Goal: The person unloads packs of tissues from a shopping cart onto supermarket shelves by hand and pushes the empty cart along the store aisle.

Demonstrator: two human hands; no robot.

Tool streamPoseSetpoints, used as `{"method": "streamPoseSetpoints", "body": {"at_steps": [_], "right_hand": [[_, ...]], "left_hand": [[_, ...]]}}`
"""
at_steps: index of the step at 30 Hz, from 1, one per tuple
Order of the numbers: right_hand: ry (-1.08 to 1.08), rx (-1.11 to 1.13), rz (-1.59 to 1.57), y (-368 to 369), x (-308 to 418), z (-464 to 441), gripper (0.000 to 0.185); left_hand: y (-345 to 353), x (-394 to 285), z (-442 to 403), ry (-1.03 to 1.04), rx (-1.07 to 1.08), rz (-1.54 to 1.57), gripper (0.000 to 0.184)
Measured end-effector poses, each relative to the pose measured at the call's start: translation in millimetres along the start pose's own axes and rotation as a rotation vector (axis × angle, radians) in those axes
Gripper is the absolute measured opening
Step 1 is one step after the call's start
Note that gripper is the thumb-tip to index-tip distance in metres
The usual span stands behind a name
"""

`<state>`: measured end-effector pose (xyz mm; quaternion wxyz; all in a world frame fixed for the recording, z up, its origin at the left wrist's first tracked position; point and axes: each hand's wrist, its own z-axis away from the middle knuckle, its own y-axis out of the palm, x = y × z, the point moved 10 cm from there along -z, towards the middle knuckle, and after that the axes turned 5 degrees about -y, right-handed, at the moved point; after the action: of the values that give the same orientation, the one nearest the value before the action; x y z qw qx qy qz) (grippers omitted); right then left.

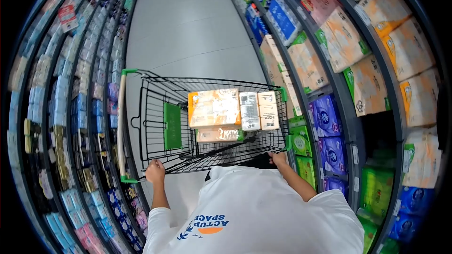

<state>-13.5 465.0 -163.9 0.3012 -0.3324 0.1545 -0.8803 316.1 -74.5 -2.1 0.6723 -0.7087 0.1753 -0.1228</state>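
A black wire shopping cart with green corners stands sideways before me, its handle at the left. My left hand is closed on the near side rim, close to the handle end. Toward the cart's other end, my right hand is curled around the same rim, its fingertips partly hidden. Inside the cart lie an orange-and-cream pack of tissues, another tissue pack under it, and a smaller bundle of tissue packs beside them. A green panel is fixed inside the handle end.
Shelves of small packaged goods line the aisle on the left. At the right, shelves hold large tissue packs, purple packs and green packs. Grey floor runs ahead between them. A red-and-white sign hangs at the left shelf.
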Motion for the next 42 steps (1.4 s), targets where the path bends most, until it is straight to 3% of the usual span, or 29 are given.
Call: {"method": "streamPoseSetpoints", "body": {"at_steps": [5, 6, 10, 11, 14, 18, 23, 24, 27, 30, 32, 39, 42], "right_hand": [[0.041, -0.025, -0.057, -2, -4, 2, 0.019], [0.091, 0.0, -0.1, 2, -7, 1, 0.019], [0.17, 0.035, -0.149, 1, -5, -5, 0.015], [0.207, 0.06, -0.174, 0, -4, -9, 0.013], [0.23, 0.01, -0.213, -8, -2, -40, 0.012], [0.144, -0.028, -0.18, -16, 11, -78, 0.021], [-0.015, 0.296, 0.106, -44, 61, -101, 0.045], [-0.024, 0.361, 0.149, -48, 67, -109, 0.052], [-0.055, 0.525, 0.236, -50, 81, -141, 0.059], [0.014, 0.611, 0.252, -47, 89, -169, 0.061], [-0.043, 0.62, 0.282, -51, 105, -184, 0.07], [-0.155, 0.565, 0.105, -50, 132, -215, 0.062], [-0.137, 0.497, 0.011, -47, 129, -224, 0.059]], "left_hand": [[58, -13, 9, -0.032, 0.044, 0.306, 0.019], [59, -36, 23, -0.02, 0.13, 0.231, 0.024], [52, -135, 85, 0.257, 0.048, 0.26, 0.027], [45, -155, 98, 0.335, -0.096, 0.239, 0.021], [49, -177, 95, 0.144, -0.006, 0.169, 0.03], [60, -194, 94, 0.154, 0.008, 0.099, 0.036], [85, -232, 98, 0.102, 0.39, -0.041, 0.049], [82, -244, 95, 0.066, 0.366, -0.027, 0.049], [105, -255, 100, -0.025, 0.641, -0.138, 0.062], [116, -266, 95, -0.08, 0.668, -0.148, 0.064], [128, -269, 93, -0.152, 0.709, -0.124, 0.062], [140, -294, 81, -0.25, 0.737, -0.014, 0.032], [156, -303, 70, -0.284, 0.682, 0.164, 0.035]]}}
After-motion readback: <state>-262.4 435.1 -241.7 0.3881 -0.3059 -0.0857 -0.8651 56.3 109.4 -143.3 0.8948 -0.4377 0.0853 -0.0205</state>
